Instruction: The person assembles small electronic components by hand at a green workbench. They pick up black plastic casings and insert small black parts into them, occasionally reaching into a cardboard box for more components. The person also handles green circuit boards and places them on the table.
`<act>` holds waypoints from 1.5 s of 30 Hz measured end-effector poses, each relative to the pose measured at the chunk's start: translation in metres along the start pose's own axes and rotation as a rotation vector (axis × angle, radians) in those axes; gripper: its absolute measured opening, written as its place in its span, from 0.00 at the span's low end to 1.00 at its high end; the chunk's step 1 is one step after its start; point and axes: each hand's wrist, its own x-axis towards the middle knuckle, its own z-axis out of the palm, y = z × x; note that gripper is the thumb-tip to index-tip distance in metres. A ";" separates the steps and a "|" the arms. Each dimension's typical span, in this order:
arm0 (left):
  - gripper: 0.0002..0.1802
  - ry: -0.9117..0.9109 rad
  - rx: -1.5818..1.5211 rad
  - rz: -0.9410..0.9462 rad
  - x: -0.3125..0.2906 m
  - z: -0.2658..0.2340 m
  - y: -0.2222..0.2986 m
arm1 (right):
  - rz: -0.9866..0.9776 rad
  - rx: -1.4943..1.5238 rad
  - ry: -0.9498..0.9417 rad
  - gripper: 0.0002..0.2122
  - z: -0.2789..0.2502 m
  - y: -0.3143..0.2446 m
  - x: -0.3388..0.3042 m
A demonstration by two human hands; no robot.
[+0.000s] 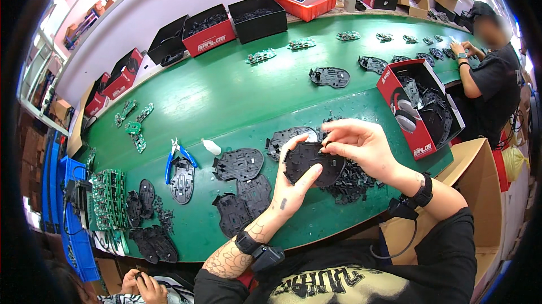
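Observation:
My left hand (289, 192) grips a dark, rounded plastic shell (307, 163), thumb across its inner face and fingers behind. Over the shell's upper right edge, my right hand (364, 146) pinches a small black plastic piece, mostly hidden by the fingertips. Beneath both hands lies a heap of small black plastic parts (353, 186). Another black shell (287, 139) rests just behind the held one. To the left are more black shells (241, 164), a small white bottle (212, 146) and blue-handled pliers (179, 154) by a further shell (182, 182).
A red and black box (415, 126) of black parts stands right of my hands. Green circuit boards (108, 199) are stacked at left. More boards and shells line the green table (226, 100), with boxes along its back. One person (491, 72) works at far right, another's hands (144, 287) show lower left.

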 end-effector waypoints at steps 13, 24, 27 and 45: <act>0.32 -0.070 0.174 0.154 -0.003 -0.004 0.001 | -0.302 -0.397 0.018 0.05 0.004 0.004 0.003; 0.34 -0.171 0.177 0.156 0.000 -0.010 -0.001 | 0.412 0.128 -0.256 0.14 -0.013 0.002 0.017; 0.35 -0.088 0.101 0.079 -0.001 -0.004 0.008 | 0.516 0.062 -0.229 0.12 -0.015 0.006 0.026; 0.12 -0.250 1.094 0.805 -0.008 -0.020 0.001 | -0.048 -0.790 -0.018 0.13 -0.015 0.096 0.248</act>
